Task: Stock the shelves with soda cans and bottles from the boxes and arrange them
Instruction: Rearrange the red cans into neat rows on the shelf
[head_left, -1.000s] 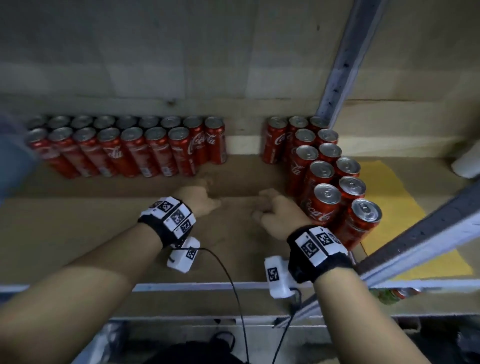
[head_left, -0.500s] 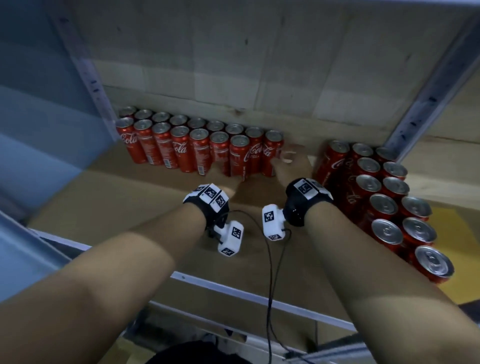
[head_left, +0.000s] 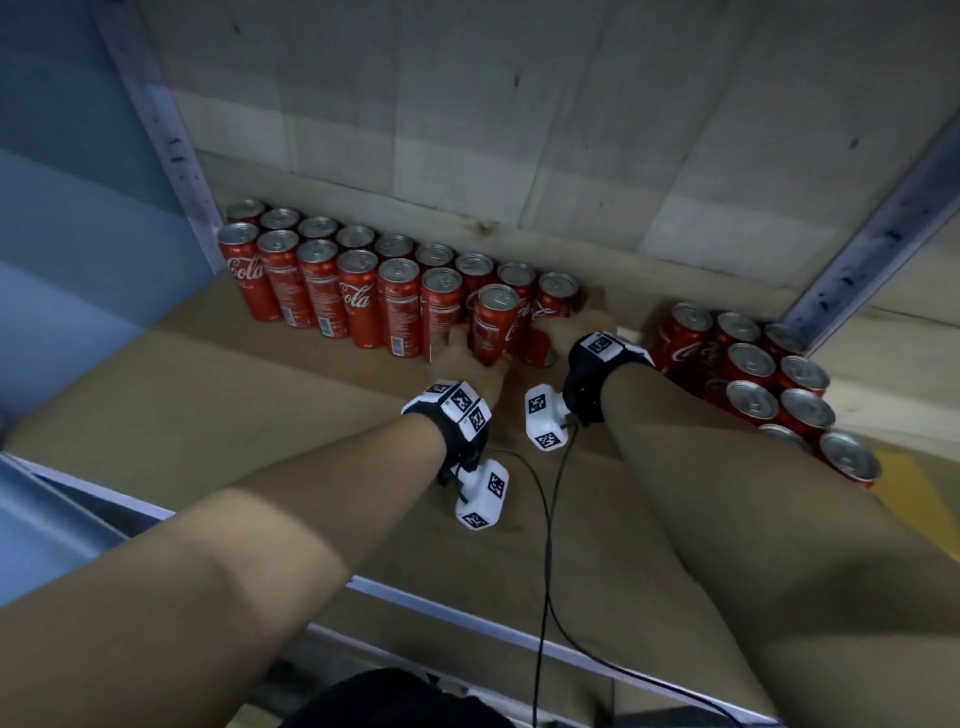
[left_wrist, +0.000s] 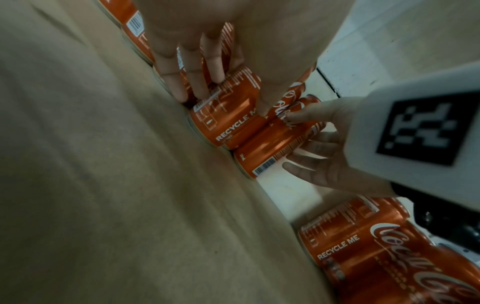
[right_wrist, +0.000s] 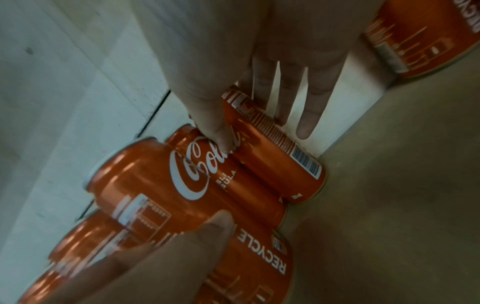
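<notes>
On the brown shelf (head_left: 218, 395), against the grey back wall (head_left: 467, 130), a double row of red cans (head_left: 358, 291) stands upright, running from the metal upright post (head_left: 171, 150) at the left end toward the middle. At the right end of this row, one can (head_left: 493, 325) stands forward of the others, and the left hand (head_left: 462, 358) has its grip clamped on it: the thumb lies on the can's right side and the fingers (left_wrist: 197, 80) reach along its left side, against the neighbouring cans. Just to the right of that front can, the right hand (head_left: 582, 325) holds the end can (right_wrist: 272, 154) of the row, with the thumb on the logo side and the fingers (right_wrist: 309, 107) spread behind it, toward the wall; its grip is closed around that can, though the fingers lie fairly straight. Both cans rest upright on the shelf, touching each other. Right of the row, across a bare gap in the shelf, a second group of cans (head_left: 753, 374) stands in a slanting double line that runs toward the shelf's front edge. Both wrists carry black bands with white tagged blocks (head_left: 543, 418), and thin black cables (head_left: 545, 545) trail from them over the metal front rail (head_left: 441, 613) of the shelf.
</notes>
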